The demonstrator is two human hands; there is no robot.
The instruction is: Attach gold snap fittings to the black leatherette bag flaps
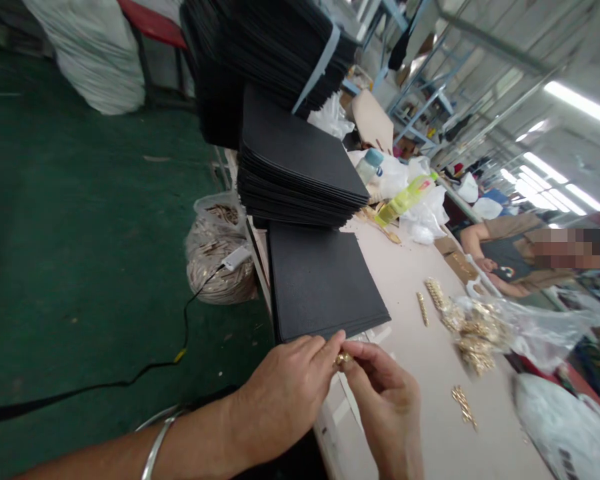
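Observation:
In the head view, my left hand (293, 387) and my right hand (387, 400) meet at the table's near edge. Fingertips of both are closed on a small shiny gold-coloured metal piece (343, 359), mostly covered by the fingers. Just beyond them lies a flat black panel (325, 280) with a textured face. Loose gold-coloured chain pieces lie to the right: one short strip (423, 309), a small cluster (464, 407), and a larger heap (477, 333) by a clear plastic bag (545, 333).
A stack of black panels (300, 153) stands behind, with a taller strapped pile (270, 47) beyond. On the table are a yellow-green bottle (405, 200) and a blue-capped bottle (370, 165). A filled bag (215, 253) hangs low left. Across the table sits a person (510, 257).

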